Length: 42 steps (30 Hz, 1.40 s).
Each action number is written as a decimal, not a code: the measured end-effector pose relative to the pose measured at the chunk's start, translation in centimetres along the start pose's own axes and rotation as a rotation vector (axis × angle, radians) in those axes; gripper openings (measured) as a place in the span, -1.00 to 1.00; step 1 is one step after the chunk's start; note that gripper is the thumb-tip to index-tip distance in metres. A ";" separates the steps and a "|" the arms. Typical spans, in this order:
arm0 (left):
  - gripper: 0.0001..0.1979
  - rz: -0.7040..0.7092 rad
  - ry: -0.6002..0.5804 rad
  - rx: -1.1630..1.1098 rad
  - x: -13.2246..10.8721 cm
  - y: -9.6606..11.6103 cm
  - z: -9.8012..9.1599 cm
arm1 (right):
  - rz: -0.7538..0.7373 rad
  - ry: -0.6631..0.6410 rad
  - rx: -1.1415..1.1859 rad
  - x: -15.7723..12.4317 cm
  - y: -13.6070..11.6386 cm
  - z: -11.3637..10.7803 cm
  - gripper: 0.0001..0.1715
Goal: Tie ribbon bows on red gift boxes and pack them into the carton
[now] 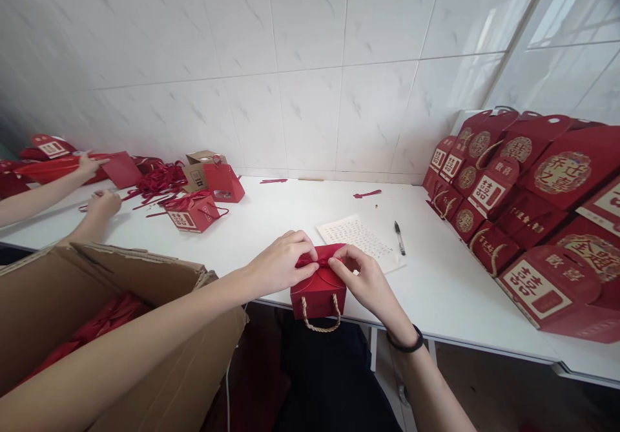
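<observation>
A small red gift box (317, 299) with a twisted rope handle (322, 327) sits at the table's front edge, right before me. On its top lies a red ribbon (320, 261) gathered at the middle. My left hand (285, 263) pinches the ribbon from the left side, thumb against fingers. From the right, my right hand (359, 276) pinches the ribbon's other side, its fingers partly hidden behind the box top. Just behind the box rests a sheet of paper covered in writing (358, 235), and a black pen (400, 238) lies to its right.
Stacked red gift boxes (504, 193) fill the table's right side. At left are a pile of red ribbons (159, 181), several small boxes (191, 212) and a co-worker's hands (104, 206). An open cardboard carton (194, 329) stands under my left forearm.
</observation>
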<state>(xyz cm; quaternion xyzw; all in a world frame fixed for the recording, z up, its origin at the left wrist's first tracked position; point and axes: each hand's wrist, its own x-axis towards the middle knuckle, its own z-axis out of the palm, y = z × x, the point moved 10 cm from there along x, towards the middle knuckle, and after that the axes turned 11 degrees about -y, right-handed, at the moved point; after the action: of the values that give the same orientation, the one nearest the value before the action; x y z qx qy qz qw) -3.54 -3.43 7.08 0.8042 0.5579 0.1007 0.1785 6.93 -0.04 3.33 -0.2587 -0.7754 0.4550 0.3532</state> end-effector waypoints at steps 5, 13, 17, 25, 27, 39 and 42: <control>-0.87 0.007 -0.003 0.038 0.1 0.0 0.4 | 0.100 -0.049 0.190 0.1 1.2 0.4 -0.64; -0.90 0.022 0.004 0.075 0.1 0.2 0.5 | 0.143 -0.061 0.342 0.1 1.6 0.6 -0.75; -0.91 0.022 -0.002 0.099 0.1 0.5 0.5 | 0.169 -0.025 0.456 -0.1 2.1 0.9 -0.77; -0.92 0.023 -0.011 0.152 0.2 0.7 0.6 | 0.172 0.051 0.712 -0.2 3.0 1.7 -0.76; -0.92 0.020 -0.012 0.166 0.2 0.6 0.7 | 0.159 0.044 0.731 -0.1 3.1 1.6 -0.74; -0.93 0.008 -0.008 0.149 0.1 0.4 0.8 | 0.274 -0.037 0.316 1.0 4.6 0.7 -0.53; -0.93 0.012 -0.009 0.156 0.2 0.4 0.9 | 0.242 0.005 0.343 1.2 4.2 0.5 -0.57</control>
<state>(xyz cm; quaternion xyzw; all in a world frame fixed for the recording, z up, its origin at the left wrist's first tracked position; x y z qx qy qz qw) -2.81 -3.55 6.43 0.8193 0.5585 0.0543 0.1175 6.09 2.44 -0.20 -0.2872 -0.6491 0.6188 0.3366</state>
